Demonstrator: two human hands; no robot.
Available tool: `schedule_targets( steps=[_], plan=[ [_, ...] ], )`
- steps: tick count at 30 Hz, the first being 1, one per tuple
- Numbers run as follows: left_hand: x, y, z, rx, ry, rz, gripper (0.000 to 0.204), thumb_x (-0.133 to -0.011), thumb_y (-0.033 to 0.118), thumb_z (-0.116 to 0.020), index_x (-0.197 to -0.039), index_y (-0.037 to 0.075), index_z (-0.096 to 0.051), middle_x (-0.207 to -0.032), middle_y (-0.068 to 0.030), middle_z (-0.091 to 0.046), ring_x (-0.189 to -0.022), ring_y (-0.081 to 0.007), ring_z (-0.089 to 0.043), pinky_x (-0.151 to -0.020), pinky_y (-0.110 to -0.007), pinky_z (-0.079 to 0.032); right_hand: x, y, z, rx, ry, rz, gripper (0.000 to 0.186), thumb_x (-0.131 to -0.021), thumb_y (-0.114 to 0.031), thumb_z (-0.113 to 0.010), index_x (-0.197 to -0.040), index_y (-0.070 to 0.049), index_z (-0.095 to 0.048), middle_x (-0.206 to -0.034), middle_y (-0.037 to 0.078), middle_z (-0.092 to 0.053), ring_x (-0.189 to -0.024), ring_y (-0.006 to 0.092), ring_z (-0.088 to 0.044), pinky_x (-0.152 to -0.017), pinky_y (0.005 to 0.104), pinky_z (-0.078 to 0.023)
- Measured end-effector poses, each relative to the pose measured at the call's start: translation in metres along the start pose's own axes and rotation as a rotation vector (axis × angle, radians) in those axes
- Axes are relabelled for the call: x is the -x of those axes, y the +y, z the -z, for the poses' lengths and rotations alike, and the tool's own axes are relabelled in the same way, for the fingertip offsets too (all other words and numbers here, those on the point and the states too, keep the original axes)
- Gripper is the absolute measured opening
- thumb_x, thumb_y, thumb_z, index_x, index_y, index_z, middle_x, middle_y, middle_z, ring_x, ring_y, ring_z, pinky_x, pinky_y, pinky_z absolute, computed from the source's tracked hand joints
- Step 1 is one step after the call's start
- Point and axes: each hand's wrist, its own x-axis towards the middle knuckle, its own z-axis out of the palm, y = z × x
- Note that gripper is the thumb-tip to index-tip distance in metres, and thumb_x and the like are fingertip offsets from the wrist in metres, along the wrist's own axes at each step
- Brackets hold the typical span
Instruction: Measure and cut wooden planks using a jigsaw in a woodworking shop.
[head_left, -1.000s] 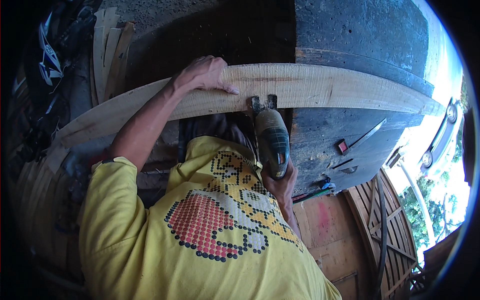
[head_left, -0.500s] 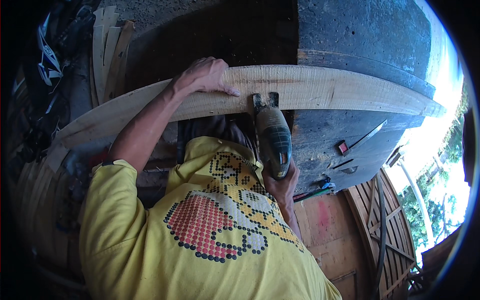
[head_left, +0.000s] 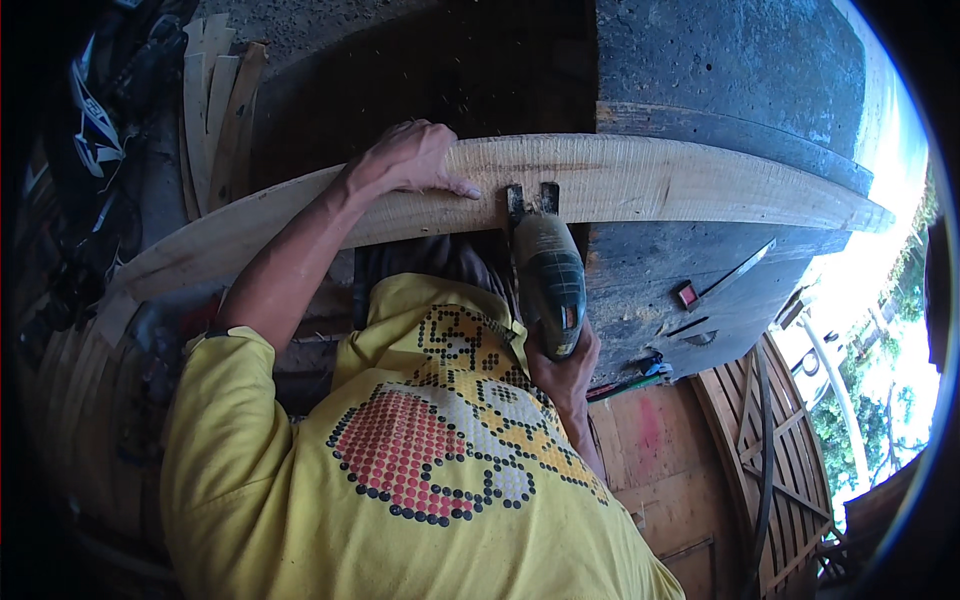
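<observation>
A long pale wooden board (head_left: 680,180) spans the view from left to right, looking bowed in this wide picture. My left hand (head_left: 415,160) is closed over its far edge, with the thumb lying on the top face. To the right of that hand, a dark green and black jigsaw (head_left: 550,275) rests with its forked base plate on the board's near part. My right hand (head_left: 572,372) is wrapped around the rear of the jigsaw, close to my body; most of its fingers are hidden. Sawdust lies around the base plate, and the blade cannot be seen.
Under the board's right part is a dark workbench (head_left: 720,60). A square (head_left: 735,272) with a reddish stock lies on it. Wooden strips (head_left: 208,120) stand at the far left. At the lower right are a wooden panel (head_left: 660,480) and a slatted wooden frame (head_left: 785,440).
Both hands, the jigsaw and the board stay almost where they were. Small flecks of sawdust beyond the board appear in different spots.
</observation>
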Motion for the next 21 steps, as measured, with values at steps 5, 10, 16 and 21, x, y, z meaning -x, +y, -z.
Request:
schedule_targets(
  steps=[5,10,16,21],
  plan=[
    [0.000,-0.001,0.001,0.003,0.023,-0.047,0.093,-0.062,0.084,-0.078,-0.089,-0.005,-0.071,-0.081,-0.0196,-0.072,-0.081,-0.0348,-0.075,-0.078,-0.046,-0.060,-0.001,-0.003,0.000,0.035,-0.002,-0.009,0.038,-0.078,-0.009,-0.072,-0.113,0.001,-0.063,-0.089,0.022,-0.073,-0.080,0.0395,-0.074,-0.078,0.0436,-0.056],
    [0.000,0.001,0.002,0.033,-0.017,0.003,0.085,-0.062,0.076,-0.085,-0.095,-0.002,-0.074,-0.088,-0.0192,-0.076,-0.089,-0.0365,-0.076,-0.084,-0.047,-0.059,-0.003,-0.005,0.001,0.064,-0.007,-0.007,0.039,-0.078,-0.009,-0.073,-0.115,0.000,-0.063,-0.089,0.023,-0.073,-0.082,0.0417,-0.074,-0.077,0.0442,-0.056],
    [0.001,0.003,0.004,0.027,-0.004,-0.023,0.084,-0.064,0.073,-0.085,-0.098,-0.002,-0.073,-0.090,-0.0205,-0.075,-0.091,-0.0367,-0.075,-0.084,-0.046,-0.059,-0.007,-0.006,0.000,0.028,0.012,0.033,0.040,-0.078,-0.008,-0.074,-0.115,0.001,-0.063,-0.090,0.023,-0.073,-0.083,0.0417,-0.075,-0.077,0.0436,-0.057],
    [0.001,0.002,0.005,0.024,-0.019,-0.003,0.082,-0.066,0.072,-0.084,-0.099,-0.003,-0.073,-0.092,-0.0218,-0.075,-0.092,-0.0372,-0.075,-0.084,-0.047,-0.058,-0.010,-0.007,0.001,-0.010,-0.004,0.038,0.041,-0.078,-0.007,-0.073,-0.117,0.002,-0.062,-0.090,0.023,-0.073,-0.082,0.0412,-0.075,-0.075,0.0419,-0.057]
  ],
)
